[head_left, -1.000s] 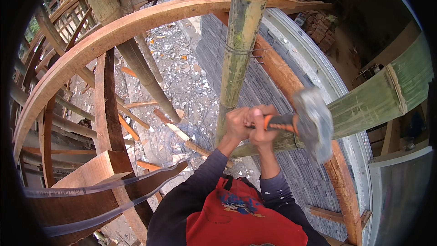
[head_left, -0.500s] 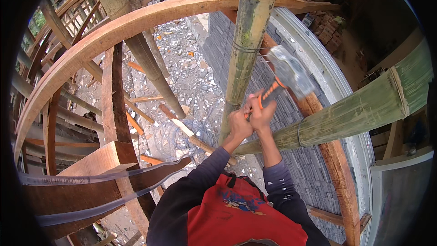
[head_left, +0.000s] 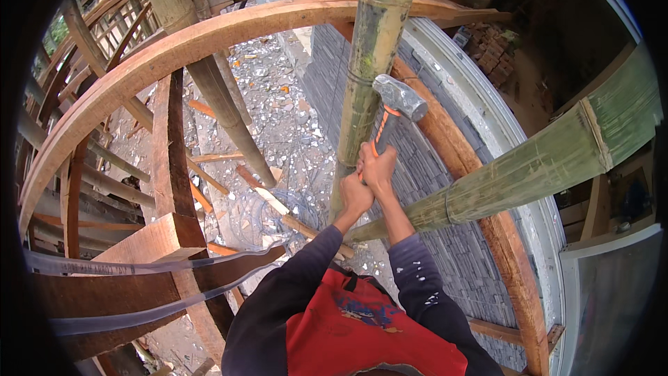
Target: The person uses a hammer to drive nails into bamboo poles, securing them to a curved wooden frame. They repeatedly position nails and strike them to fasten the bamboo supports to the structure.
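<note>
A sledgehammer (head_left: 400, 96) with a worn grey head and a dark, orange-marked handle is held in both my hands. My left hand (head_left: 356, 193) is wrapped round the lower end of the handle. Above it, my right hand (head_left: 379, 166) grips closer to the head. One face of the head is at the right side of an upright bamboo pole (head_left: 379, 24); I cannot tell whether they touch. A thin band of wire circles the pole just there. Behind the hammer runs a curved timber beam (head_left: 452, 143).
A thick green bamboo pole (head_left: 529, 174) slants in from the right. An arched timber (head_left: 209, 35) crosses ahead. Squared beams (head_left: 174, 146) and clear plastic strips (head_left: 125, 268) are at left. Broken rubble (head_left: 278, 97) covers the ground below, beside a grey stone-clad wall (head_left: 452, 257).
The hammer head has swung left, from over the curved beam to the bamboo pole's right side. Both hands moved slightly left with it, keeping their grip. The view shifted a little.
</note>
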The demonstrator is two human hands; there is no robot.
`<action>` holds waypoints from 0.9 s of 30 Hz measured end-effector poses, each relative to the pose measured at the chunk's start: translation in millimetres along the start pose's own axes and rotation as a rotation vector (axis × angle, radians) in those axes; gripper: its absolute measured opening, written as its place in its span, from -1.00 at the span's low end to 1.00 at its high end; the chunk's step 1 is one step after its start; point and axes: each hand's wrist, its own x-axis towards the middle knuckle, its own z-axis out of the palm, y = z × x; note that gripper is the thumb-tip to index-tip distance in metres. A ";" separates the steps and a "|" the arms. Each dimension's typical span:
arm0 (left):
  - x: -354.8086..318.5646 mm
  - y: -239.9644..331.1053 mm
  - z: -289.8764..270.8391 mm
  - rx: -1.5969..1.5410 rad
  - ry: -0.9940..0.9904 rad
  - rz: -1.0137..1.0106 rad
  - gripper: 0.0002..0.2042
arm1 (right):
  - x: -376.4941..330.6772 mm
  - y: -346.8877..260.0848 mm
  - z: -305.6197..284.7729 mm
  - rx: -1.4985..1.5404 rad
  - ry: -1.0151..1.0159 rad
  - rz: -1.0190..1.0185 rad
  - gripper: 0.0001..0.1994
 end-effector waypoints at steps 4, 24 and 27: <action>14.1 54.7 -6.8 -0.034 -0.015 0.390 -0.81 | -31.4 -53.9 -22.9 0.037 -0.014 -0.424 -0.79; 9.0 51.2 0.7 -0.186 -0.124 0.362 -0.74 | -43.2 -73.7 -31.8 0.124 -0.046 -0.473 -0.83; 23.3 78.9 -13.9 -0.251 -0.094 0.724 -0.84 | -59.6 -108.5 -19.1 -0.150 -0.158 -0.778 -0.84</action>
